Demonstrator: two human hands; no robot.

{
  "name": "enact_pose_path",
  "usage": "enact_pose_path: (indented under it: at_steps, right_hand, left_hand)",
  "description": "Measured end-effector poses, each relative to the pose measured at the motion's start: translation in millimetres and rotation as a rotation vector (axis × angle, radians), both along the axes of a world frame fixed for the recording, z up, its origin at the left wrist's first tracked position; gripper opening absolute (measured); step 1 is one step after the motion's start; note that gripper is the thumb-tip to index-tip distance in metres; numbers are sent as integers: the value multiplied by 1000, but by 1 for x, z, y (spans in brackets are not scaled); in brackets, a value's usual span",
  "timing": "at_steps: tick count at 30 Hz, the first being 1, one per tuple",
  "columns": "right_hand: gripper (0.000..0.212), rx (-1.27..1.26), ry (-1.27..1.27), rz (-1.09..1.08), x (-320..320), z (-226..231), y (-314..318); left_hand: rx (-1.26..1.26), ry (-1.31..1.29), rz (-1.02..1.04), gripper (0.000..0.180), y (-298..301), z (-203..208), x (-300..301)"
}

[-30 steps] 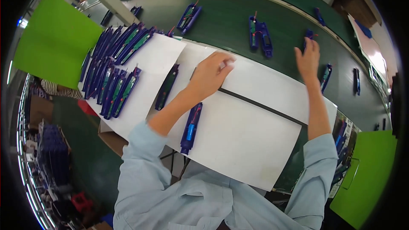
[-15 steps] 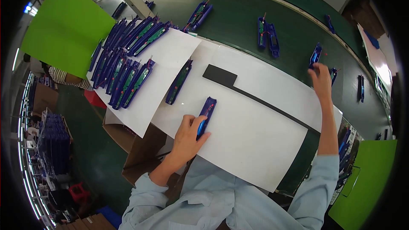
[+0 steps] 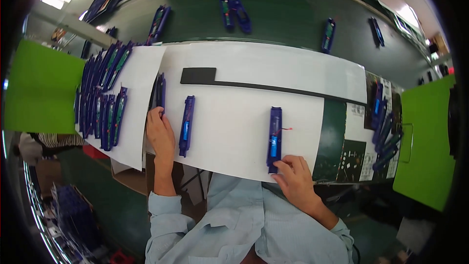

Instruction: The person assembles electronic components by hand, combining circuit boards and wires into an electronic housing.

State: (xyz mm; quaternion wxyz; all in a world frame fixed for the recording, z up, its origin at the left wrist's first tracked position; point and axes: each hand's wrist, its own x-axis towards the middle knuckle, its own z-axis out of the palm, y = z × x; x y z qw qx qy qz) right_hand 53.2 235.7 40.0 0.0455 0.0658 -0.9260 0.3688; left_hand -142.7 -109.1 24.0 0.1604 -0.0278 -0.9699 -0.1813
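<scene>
My left hand is at the left of the white work sheet, with its fingers closed round the near end of a slim dark-blue plastic housing. Right of that hand lies another open blue housing with a bright blue cylindrical cell inside, untouched. At the sheet's right part, my right hand pinches the near end of a third blue housing. It holds a blue cell too, and a thin red wire sticks out from its right side.
Many blue housings with green circuit boards lie in rows on the left. A black L-shaped strip crosses the sheet. Beyond is a green belt with scattered housings. More housings are piled right, beside a green panel.
My right hand has come from the belt to the sheet with a housing. My left hand has left the celled housing and moved left to another. The view has turned right.
</scene>
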Motion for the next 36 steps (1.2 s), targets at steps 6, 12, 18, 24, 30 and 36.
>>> enact_pose_path:
  at_steps: [6, 12, 18, 24, 30, 36]
  right_hand:
    - [38, -215, -107, -245, -14, -12, 21]
    - [26, -421, -87, -293, -60, -17, 19]
    - [16, -573, -71, -251, -75, -21, 1]
    - [10, -477, -21, -237, -79, -16, -6]
    - [9, -354, 40, -191, -82, -16, -8]
    - [9, -507, -29, -229, -81, -16, -9]
  left_hand:
    - [104, 115, -151, 21, 56, 31, 54]
    - [263, -100, -393, 30, 127, 20, 128]
    - [232, -174, -583, 30, 157, 21, 136]
    - [391, -118, -577, 29, 167, 29, 85]
    - [287, -54, -663, 19, 179, 25, 68]
    - [381, -170, -617, 11, 171, 14, 61]
